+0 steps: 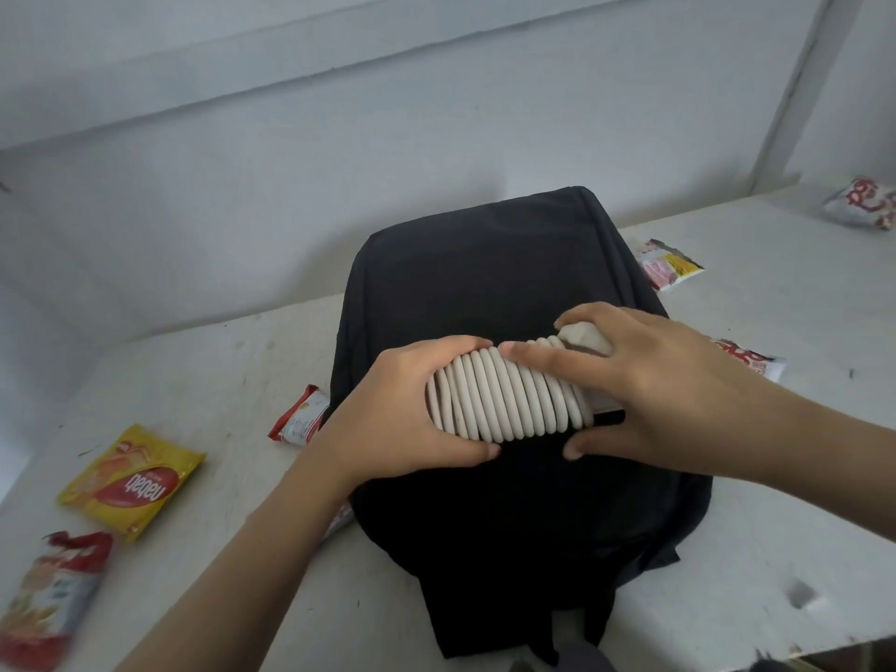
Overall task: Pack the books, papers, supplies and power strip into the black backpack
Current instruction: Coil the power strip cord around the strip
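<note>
power strip (509,395), cord coiled tight round it, over black backpack (485,274) lying flat on surface (776,550). left grip (407,409) wraps one end, right grip (645,380) clamps plug end. looks stiff, bit hefty. coils probably slide loose, so hold across wraps.

white table (194,371); yellow nabati packet (131,482) and blurred red-and-white packet (53,599) lay near left; red-edged wrapper (298,415) left of centre; pink-and-yellow sachet (671,263), red-printed pouch (863,203) far right.
</note>
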